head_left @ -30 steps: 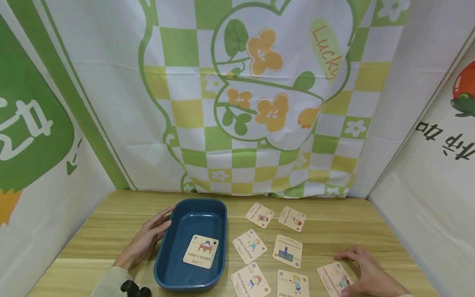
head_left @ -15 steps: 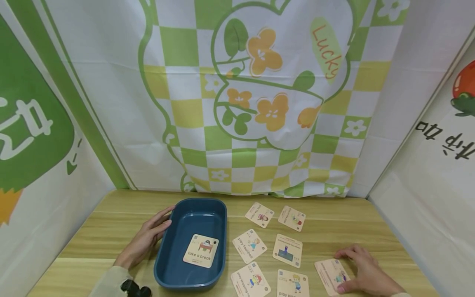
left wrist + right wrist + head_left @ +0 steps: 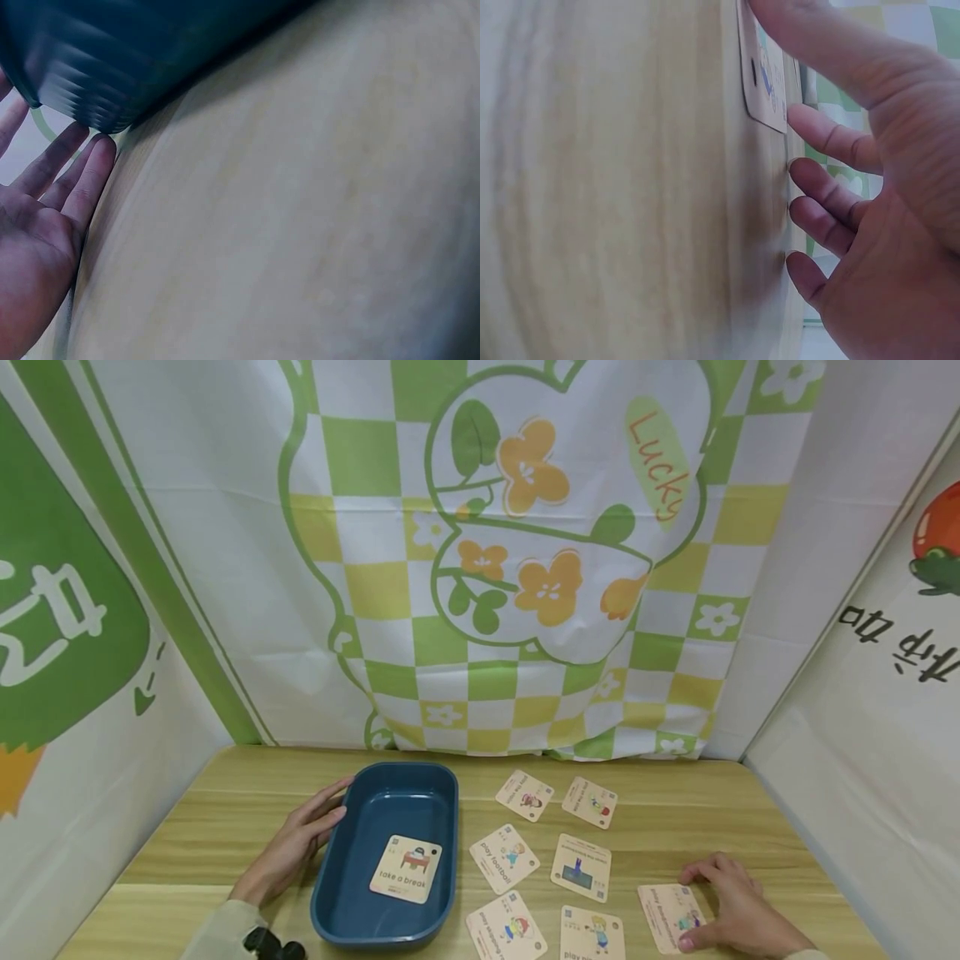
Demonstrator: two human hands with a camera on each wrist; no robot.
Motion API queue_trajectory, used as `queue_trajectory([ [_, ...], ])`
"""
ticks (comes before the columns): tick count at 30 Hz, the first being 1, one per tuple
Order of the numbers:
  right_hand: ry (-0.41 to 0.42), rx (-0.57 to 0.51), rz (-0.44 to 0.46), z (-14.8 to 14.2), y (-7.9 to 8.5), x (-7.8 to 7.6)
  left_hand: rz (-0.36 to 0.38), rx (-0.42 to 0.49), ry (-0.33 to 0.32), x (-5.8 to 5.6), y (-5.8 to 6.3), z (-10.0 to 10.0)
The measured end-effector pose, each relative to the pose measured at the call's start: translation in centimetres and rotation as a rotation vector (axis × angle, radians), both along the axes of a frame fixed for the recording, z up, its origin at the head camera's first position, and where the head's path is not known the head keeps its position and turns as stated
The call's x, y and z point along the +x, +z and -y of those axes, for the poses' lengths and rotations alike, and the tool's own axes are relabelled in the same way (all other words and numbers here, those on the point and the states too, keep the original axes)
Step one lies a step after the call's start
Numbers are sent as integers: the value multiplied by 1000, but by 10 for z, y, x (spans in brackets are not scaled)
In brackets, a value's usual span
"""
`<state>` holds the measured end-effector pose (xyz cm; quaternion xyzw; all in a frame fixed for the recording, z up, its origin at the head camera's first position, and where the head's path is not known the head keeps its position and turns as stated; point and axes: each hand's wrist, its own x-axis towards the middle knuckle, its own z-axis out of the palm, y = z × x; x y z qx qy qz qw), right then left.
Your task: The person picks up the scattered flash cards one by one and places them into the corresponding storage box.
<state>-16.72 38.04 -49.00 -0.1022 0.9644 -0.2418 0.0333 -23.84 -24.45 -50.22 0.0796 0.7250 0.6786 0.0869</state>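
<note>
In the head view my left hand (image 3: 296, 839) rests against the left side of a dark blue tray (image 3: 327, 877). The left wrist view shows its fingers stretched out along the outer wall of the tray (image 3: 135, 52). Inside the tray, toward its front, lies a "take a break" picture card (image 3: 407, 869). My right hand (image 3: 738, 906) holds the right-hand end of another picture card (image 3: 663, 914) that lies on the table. Its thumb is on the card and its index fingertip is at the upper corner. From the right wrist, the other fingers (image 3: 817, 217) bend loosely beside the card (image 3: 763, 82).
Several more picture cards lie in two columns between the tray and my right hand, among them "play football" (image 3: 504, 858). Front ones are cut off by the frame edge. A printed curtain (image 3: 517, 677) hangs behind the wooden table (image 3: 187, 827).
The card under my right hand has shifted slightly left and turned straighter, with the hand following. The left hand, tray and other cards stay put.
</note>
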Motion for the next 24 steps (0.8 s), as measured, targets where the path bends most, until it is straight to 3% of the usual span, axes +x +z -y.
queue_trajectory([
  [14,-11,-12,-53,0,3,-2,-14,-1,-5,0,-1,1],
  [24,12,-156,-56,-3,6,-5,-15,-9,2,0,0,0],
])
